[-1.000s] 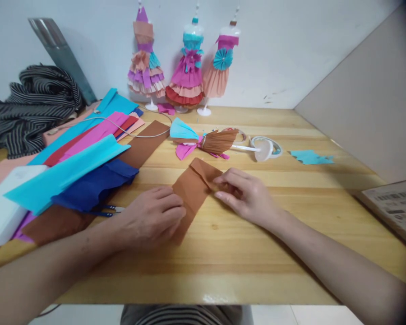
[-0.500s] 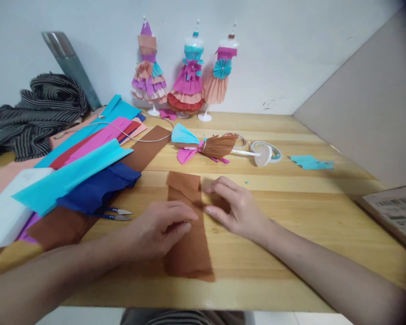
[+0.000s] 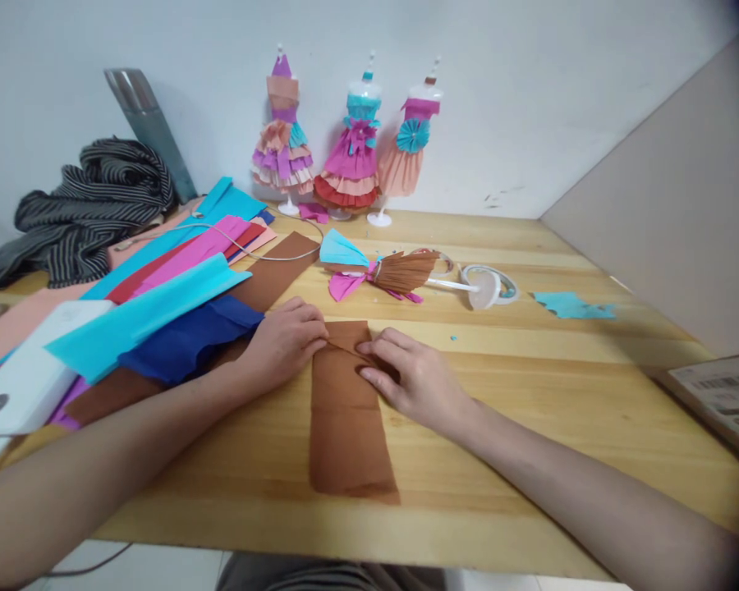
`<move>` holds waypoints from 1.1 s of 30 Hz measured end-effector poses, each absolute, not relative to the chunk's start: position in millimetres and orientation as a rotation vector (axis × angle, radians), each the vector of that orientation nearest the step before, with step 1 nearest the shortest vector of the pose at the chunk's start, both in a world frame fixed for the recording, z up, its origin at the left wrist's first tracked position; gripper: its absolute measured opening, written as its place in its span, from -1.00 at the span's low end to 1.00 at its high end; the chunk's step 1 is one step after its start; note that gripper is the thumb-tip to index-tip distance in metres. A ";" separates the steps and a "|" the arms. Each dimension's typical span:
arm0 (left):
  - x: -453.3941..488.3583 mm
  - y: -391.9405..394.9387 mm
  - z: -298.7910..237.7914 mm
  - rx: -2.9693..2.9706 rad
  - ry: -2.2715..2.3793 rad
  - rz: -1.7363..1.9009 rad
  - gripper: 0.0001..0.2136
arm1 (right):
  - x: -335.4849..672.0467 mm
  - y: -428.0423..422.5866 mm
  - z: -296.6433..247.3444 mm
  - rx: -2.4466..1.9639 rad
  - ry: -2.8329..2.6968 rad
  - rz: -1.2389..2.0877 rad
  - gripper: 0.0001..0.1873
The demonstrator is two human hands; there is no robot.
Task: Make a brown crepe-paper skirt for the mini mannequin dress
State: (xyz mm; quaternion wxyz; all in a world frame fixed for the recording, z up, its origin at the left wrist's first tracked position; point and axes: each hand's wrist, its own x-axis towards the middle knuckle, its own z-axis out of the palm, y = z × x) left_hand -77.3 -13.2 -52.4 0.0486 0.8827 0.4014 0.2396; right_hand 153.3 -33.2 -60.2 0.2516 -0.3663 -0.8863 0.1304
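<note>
A strip of brown crepe paper [image 3: 348,435] lies lengthwise on the wooden table in front of me, its far end folded over. My left hand [image 3: 291,341] is closed at the left edge of that fold, thumb and fingers pinching the paper. On the opposite edge, my right hand [image 3: 415,373] has its curled fingers and thumb gripping the paper near the fold. Beyond the hands, a small dress form [image 3: 406,271] with a pleated brown skirt and blue and pink paper lies on its side.
Coloured crepe paper sheets [image 3: 153,308] and a white phone-like device [image 3: 34,369] pile up at left, near a striped cloth [image 3: 98,189] and a bottle [image 3: 151,123]. Dressed forms [image 3: 351,148] stand by the wall. Tape rolls [image 3: 508,283], a blue scrap [image 3: 572,305] and a cardboard box [image 3: 720,394] lie rightward.
My left hand has moved away from over the middle of the brown paper to its far left edge and now pinches the fold. My right hand has closed onto the right edge.
</note>
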 end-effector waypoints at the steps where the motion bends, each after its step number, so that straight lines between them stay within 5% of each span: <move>1: -76.6 -13.6 -52.5 2.680 1.227 0.745 -0.86 | 153.8 -34.6 -59.2 -0.975 -2.390 0.359 -0.76; 9: -77.9 -20.1 -42.5 2.044 1.465 1.025 -0.93 | 154.9 -65.2 -33.5 -0.092 -2.824 0.509 -0.72; 18: -72.5 -47.1 -26.2 2.195 1.143 1.545 -0.91 | 164.9 -27.1 -53.2 -1.008 -2.661 -0.037 -0.53; 24: -66.7 -52.8 -36.7 2.898 0.984 1.277 -0.89 | 174.2 -36.3 -50.0 -1.137 -2.256 0.296 -0.81; 29: -60.1 -54.9 -45.8 3.022 0.948 0.953 -0.85 | 167.9 -47.0 -46.5 -0.938 -2.305 0.644 -0.34; 33: -59.9 -58.5 -43.1 2.910 0.969 0.956 -0.84 | 165.3 -43.6 -47.1 -0.843 -2.527 0.617 -0.37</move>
